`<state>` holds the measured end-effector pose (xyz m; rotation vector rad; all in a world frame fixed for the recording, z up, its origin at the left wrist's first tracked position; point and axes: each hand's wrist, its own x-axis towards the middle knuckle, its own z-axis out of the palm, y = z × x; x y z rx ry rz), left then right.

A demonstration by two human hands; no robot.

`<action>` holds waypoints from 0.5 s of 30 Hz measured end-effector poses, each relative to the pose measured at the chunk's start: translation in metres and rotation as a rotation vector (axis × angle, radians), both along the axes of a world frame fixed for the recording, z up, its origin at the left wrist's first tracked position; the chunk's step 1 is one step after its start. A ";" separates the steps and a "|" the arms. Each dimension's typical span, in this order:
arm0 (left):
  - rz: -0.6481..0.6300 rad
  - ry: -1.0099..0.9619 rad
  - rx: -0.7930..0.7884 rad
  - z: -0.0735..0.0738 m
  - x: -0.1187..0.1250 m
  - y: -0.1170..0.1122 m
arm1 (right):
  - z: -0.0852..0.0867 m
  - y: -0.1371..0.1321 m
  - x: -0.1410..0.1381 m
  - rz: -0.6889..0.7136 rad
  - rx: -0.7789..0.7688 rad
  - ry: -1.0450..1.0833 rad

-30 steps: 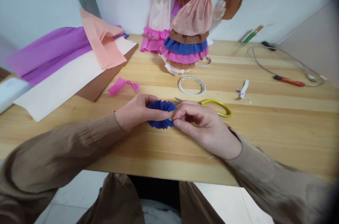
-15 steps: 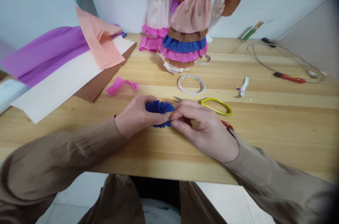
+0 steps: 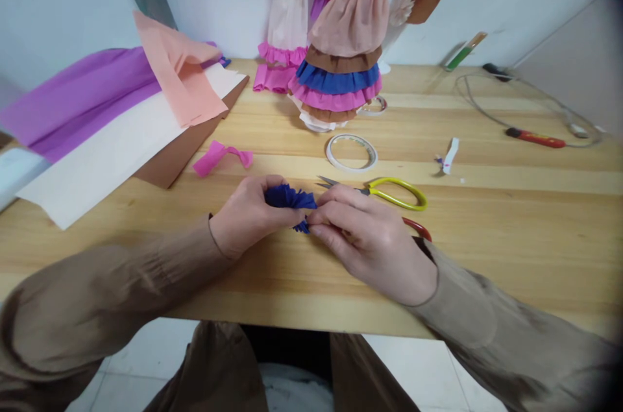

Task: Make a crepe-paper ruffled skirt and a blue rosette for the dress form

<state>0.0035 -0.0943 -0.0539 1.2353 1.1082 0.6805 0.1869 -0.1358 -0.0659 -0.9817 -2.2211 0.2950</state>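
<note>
Both of my hands meet over the wooden table (image 3: 511,237) near its front edge. My left hand (image 3: 250,216) pinches a pleated blue crepe-paper rosette (image 3: 288,198) from the left. My right hand (image 3: 372,243) pinches the same rosette from the right, fingers pressed together. The blue paper is gathered and partly hidden between the fingertips. Yellow-handled scissors (image 3: 389,191) lie just behind my right hand, and a red handle (image 3: 417,228) peeks out beside its wrist.
A tape ring (image 3: 351,152) and a pink paper scrap (image 3: 221,158) lie behind the hands. A paper-dressed doll (image 3: 341,42) stands at the back. Purple, cream, peach and brown paper sheets (image 3: 111,120) cover the left. A red-handled tool (image 3: 535,137) with a cable lies at the right.
The blue rosette, spread flat and round a second ago, is now squeezed tighter between my fingers. Both hands have closed in on it; the view has tilted slightly.
</note>
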 end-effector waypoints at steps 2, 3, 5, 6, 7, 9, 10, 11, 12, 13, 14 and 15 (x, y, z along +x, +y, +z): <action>0.011 0.028 0.018 -0.002 0.000 0.000 | -0.002 0.000 0.000 -0.004 0.008 -0.014; 0.018 0.029 0.022 -0.003 -0.001 0.000 | -0.003 0.000 0.000 -0.007 0.009 -0.021; 0.030 0.008 0.015 -0.005 -0.001 0.000 | -0.004 0.000 0.000 -0.014 0.003 -0.037; 0.033 -0.016 0.006 -0.006 -0.001 -0.001 | -0.005 0.000 0.000 -0.018 0.000 -0.044; 0.032 -0.046 -0.007 -0.006 -0.001 -0.001 | -0.005 0.000 0.000 -0.023 -0.001 -0.048; 0.026 -0.109 -0.037 -0.005 -0.001 -0.001 | -0.006 0.000 0.000 -0.026 -0.004 -0.050; 0.023 -0.132 -0.051 -0.005 -0.001 -0.001 | -0.006 0.001 0.000 -0.024 -0.004 -0.047; 0.021 -0.146 -0.063 -0.004 -0.001 0.000 | -0.005 0.001 0.000 -0.022 -0.004 -0.043; 0.017 -0.151 -0.073 -0.004 -0.001 0.000 | -0.005 0.001 0.000 -0.018 -0.004 -0.040; 0.014 -0.153 -0.079 -0.003 -0.001 0.000 | -0.005 0.002 0.000 -0.016 -0.004 -0.039; 0.011 -0.154 -0.084 -0.003 -0.001 0.000 | -0.005 0.002 0.000 -0.014 -0.001 -0.039; 0.011 -0.153 -0.087 -0.002 -0.001 0.000 | -0.005 0.002 -0.001 -0.012 0.003 -0.040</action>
